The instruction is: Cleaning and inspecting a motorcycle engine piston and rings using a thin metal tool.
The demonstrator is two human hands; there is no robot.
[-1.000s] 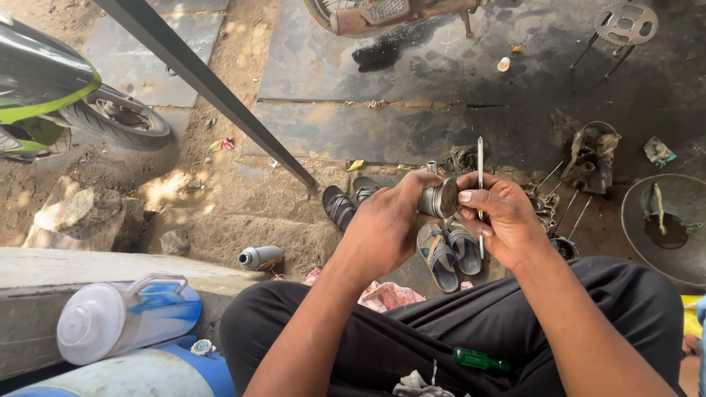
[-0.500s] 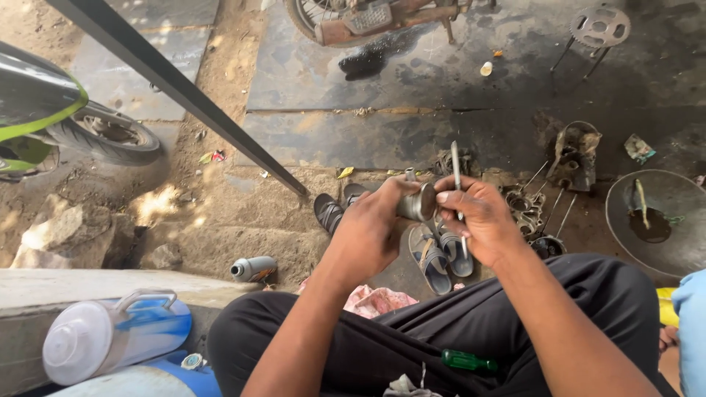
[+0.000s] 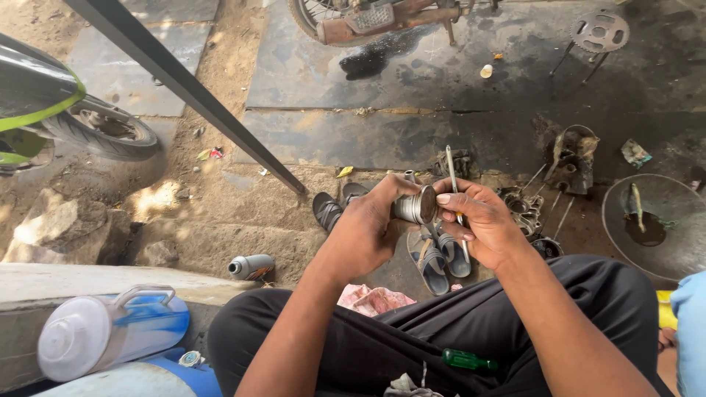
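Note:
My left hand [image 3: 371, 224] grips a short grey metal cylinder [image 3: 415, 206] with a flat round end that faces my right hand. My right hand [image 3: 482, 220] holds a thin metal rod tool [image 3: 451, 170] upright, its tip above my fingers, and my fingertips touch the cylinder's end. Both hands are in front of my lap, over dark trousers. A green-handled screwdriver [image 3: 463, 360] lies on my lap.
Sandals [image 3: 437, 254] lie on the ground under my hands. A pink rag [image 3: 371, 300], a small grey bottle [image 3: 250, 266], a blue-and-white water jug [image 3: 110, 334], a motorcycle wheel [image 3: 99, 136], a dark slanted pole [image 3: 191, 92], a round oil pan [image 3: 654, 224] and metal parts [image 3: 570, 158] surround me.
The view shifted slightly; my hands stay together on the cylinder, and the rod in my right hand remains upright against it.

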